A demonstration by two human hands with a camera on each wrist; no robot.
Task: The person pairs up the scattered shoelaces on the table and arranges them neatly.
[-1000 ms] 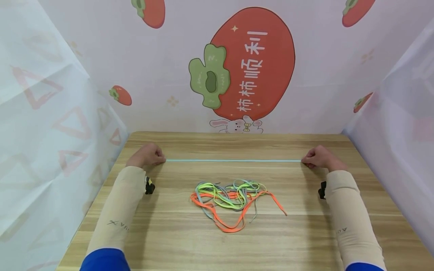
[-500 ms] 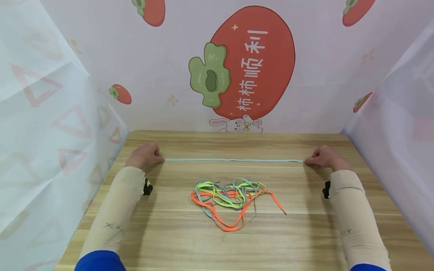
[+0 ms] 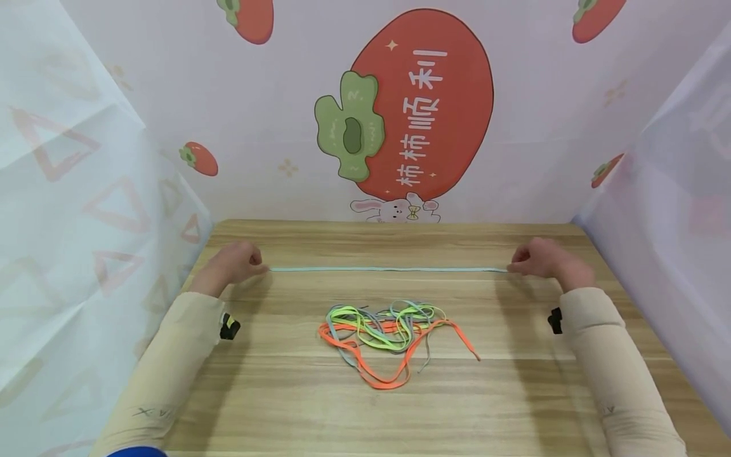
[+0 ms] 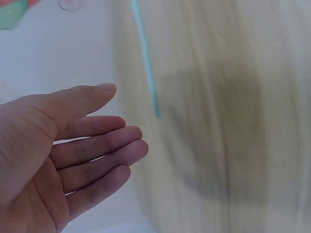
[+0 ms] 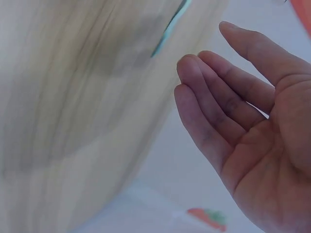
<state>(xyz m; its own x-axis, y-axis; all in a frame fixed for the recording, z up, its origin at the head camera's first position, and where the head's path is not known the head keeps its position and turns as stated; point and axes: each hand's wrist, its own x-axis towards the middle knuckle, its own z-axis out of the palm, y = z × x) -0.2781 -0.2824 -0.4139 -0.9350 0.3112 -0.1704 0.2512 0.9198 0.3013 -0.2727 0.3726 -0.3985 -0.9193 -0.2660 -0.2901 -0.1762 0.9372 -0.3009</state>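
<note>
A light blue shoelace point(image 3: 388, 269) lies nearly straight across the far part of the wooden table. At its left end is my left hand point(image 3: 235, 263); the left wrist view shows this hand point(image 4: 73, 145) with relaxed fingers and nothing in them, a gap between it and the lace tip point(image 4: 154, 107). My right hand point(image 3: 542, 259) is by the opposite end. Its fingers point(image 5: 192, 70) appear loosely bent in the right wrist view, apart from the lace end point(image 5: 160, 44). Nearer me lies a tangle of laces: orange point(image 3: 377, 383), neon green point(image 3: 377, 344) and grey point(image 3: 427, 355).
The wood-grain table point(image 3: 365, 422) is bordered by a printed backdrop point(image 3: 257, 95) behind and white sheets point(image 3: 68, 254) at the sides. Black wrist cameras point(image 3: 230, 327) are strapped at both cuffs.
Earlier both hands pinched the ends of the light blue lace; now they have let go of it. The left hand has drawn outward to the left. The tangle stays in place.
</note>
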